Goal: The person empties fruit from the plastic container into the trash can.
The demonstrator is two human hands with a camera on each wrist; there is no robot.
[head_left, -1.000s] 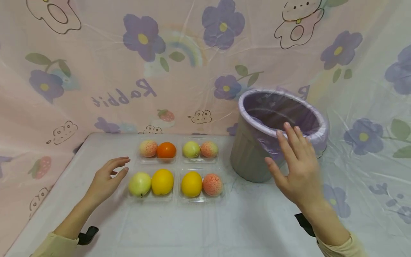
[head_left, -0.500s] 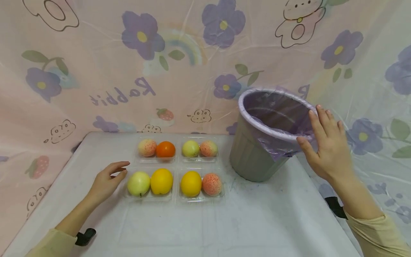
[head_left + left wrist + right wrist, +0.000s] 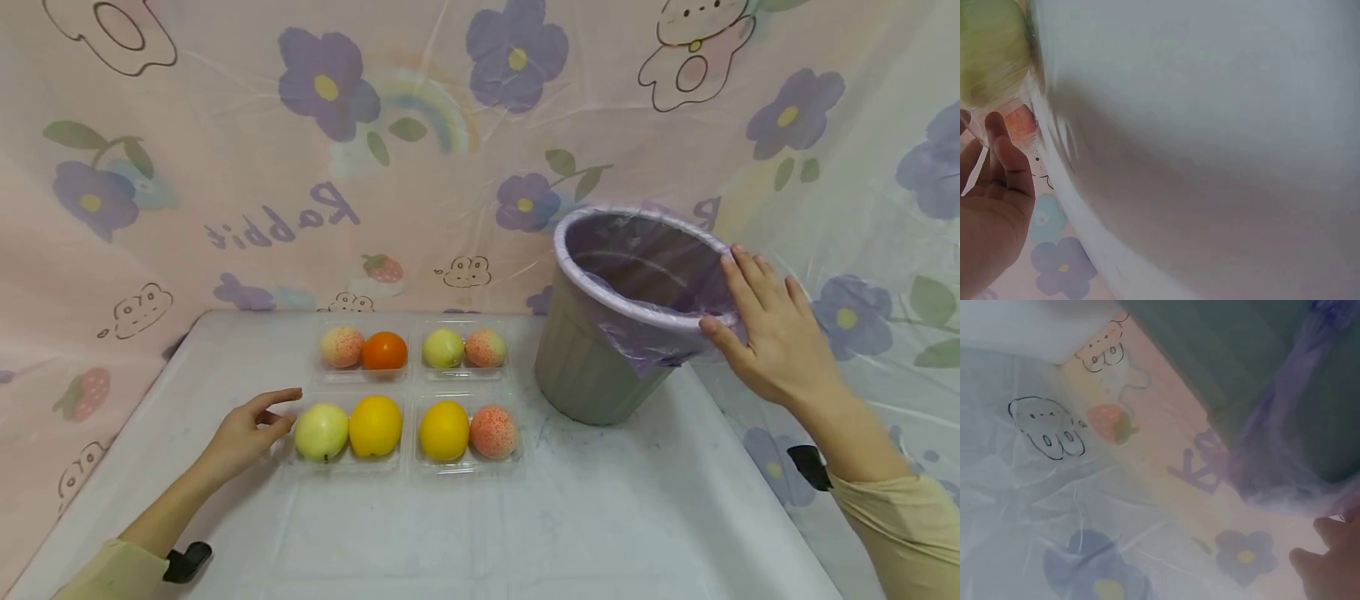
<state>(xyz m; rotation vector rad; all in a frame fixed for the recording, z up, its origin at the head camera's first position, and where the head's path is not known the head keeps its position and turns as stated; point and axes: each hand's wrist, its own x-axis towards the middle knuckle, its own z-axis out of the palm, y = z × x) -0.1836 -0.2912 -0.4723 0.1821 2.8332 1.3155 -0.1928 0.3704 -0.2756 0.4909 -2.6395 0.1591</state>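
Note:
In the head view my left hand (image 3: 243, 433) is at the left edge of a clear plastic box (image 3: 360, 465) holding a green fruit (image 3: 322, 432) and a yellow fruit (image 3: 376, 426). Its fingers are loosely bent; the left wrist view shows fingertips right at the box, beside the green fruit (image 3: 991, 56). On the right, my right hand (image 3: 780, 350) rests with extended fingers on the rim of a grey bin (image 3: 592, 375), which is lined with a thin purple bag (image 3: 637, 350). The right wrist view shows part of that hand (image 3: 1332, 569) beside the purple bag (image 3: 1272, 469).
Beside the left box is another clear box with a yellow fruit (image 3: 444, 430) and a speckled peach (image 3: 493, 431). Behind them, two more boxes hold an orange (image 3: 385, 351), a small green fruit (image 3: 443, 348) and two speckled peaches. A patterned curtain (image 3: 420, 192) hangs behind the white table (image 3: 420, 542).
My right hand has moved right, from in front of the bin to its right rim, and settled there. My left hand has lowered slightly at the front left box.

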